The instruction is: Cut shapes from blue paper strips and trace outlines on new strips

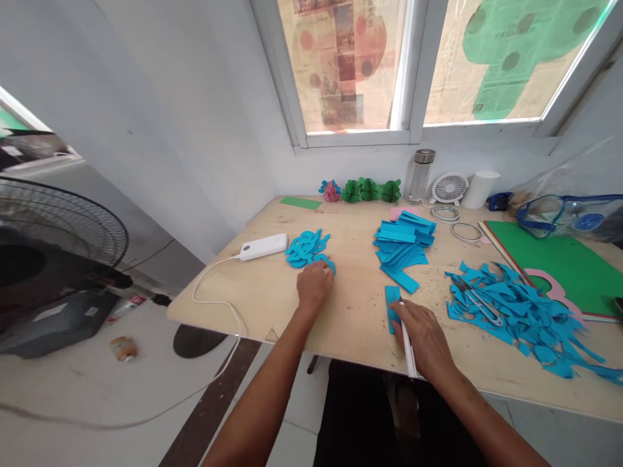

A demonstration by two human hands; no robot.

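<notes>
My left hand (315, 285) is closed at the near edge of a pile of curvy blue paper cut-outs (305, 248). One blue cut-out (331, 266) shows at its fingertips, which are partly hidden. My right hand (428, 337) grips a white pen (407, 347), its tip pointing away from me. Under the pen and fingers lies a blue paper strip (392, 296) flat on the table, partly covered by the hand. Beyond it sits a stack of folded blue paper strips (403, 240). Scissors (479, 303) rest on a heap of blue paper scraps (520, 314) at the right.
A white power bank (263, 247) with a cable lies on the left of the table (272, 305). Along the back stand green paper ornaments (367, 190), a glass bottle (419, 178) and a small fan (448, 188). Green sheets (574, 259) lie right. A large fan (53, 259) stands left.
</notes>
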